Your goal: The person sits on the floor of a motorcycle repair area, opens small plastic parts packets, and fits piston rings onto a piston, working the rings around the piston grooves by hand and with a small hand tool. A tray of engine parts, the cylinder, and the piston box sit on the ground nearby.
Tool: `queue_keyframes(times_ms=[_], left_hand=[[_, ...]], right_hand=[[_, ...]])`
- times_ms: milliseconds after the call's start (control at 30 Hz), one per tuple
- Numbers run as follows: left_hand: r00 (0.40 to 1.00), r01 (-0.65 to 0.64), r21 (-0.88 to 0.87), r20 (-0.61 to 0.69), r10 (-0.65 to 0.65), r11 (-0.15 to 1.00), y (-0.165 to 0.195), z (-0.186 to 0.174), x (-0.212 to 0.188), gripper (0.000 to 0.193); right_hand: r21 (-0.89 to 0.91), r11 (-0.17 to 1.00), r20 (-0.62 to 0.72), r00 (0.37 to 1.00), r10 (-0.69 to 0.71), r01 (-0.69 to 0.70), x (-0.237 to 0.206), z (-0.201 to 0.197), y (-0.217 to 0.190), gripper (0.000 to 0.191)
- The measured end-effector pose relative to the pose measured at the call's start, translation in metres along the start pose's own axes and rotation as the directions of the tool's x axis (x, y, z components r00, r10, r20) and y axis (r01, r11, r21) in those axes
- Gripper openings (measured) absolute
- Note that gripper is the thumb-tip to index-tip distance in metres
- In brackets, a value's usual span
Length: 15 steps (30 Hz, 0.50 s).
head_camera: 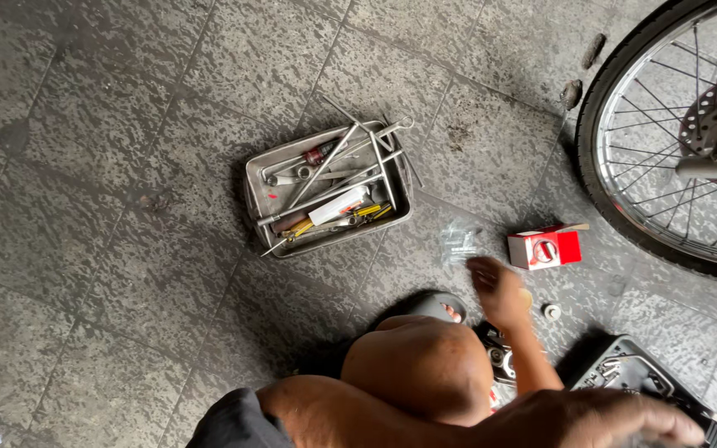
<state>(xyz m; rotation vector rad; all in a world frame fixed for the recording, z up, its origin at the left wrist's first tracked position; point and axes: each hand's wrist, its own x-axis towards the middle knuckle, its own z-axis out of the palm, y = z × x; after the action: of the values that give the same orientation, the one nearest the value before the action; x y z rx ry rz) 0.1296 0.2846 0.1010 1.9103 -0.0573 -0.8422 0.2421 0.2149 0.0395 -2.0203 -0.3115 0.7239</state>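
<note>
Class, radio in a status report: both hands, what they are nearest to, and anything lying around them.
Left hand open, reaching over floor near clear plastic bag. Right hand blurred beside dark tool case. Red-and-white box, small nut, tool tray close by.

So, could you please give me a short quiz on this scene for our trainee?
1. True or false: the rectangular metal tray of long tools lies on the grey tiled floor.
2. Which is the reaching hand nearer to: A, the small red and white box, or B, the spoked wheel?
3. What lies on the floor between that box and the black tool case?
Key: 1 true; 2 A; 3 a small silver ring.
</note>
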Motion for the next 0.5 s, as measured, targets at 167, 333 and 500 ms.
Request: queue_keyframes(times_ms=[167,333,500], left_hand=[[0.943,0.334,0.051,-0.018,-0.333,0.941,-0.027,-0.021,-0.02,0.059],[0.889,0.444,-0.04,-0.102,-0.446,0.895,-0.019,-0.031,0.009,0.061],[0.857,0.495,-0.075,-0.119,-0.501,0.866,-0.06,-0.017,0.038,0.063]], right_hand=[[-0.472,0.757,0.215,0.892,-0.398,0.452,0.069,0.075,-0.026,0.029],[-0.633,0.478,0.442,0.791,-0.423,0.609,0.11,0.067,-0.033,0.043],[-0.707,0.438,0.454,0.831,-0.322,0.556,0.128,0.069,-0.021,0.043]])
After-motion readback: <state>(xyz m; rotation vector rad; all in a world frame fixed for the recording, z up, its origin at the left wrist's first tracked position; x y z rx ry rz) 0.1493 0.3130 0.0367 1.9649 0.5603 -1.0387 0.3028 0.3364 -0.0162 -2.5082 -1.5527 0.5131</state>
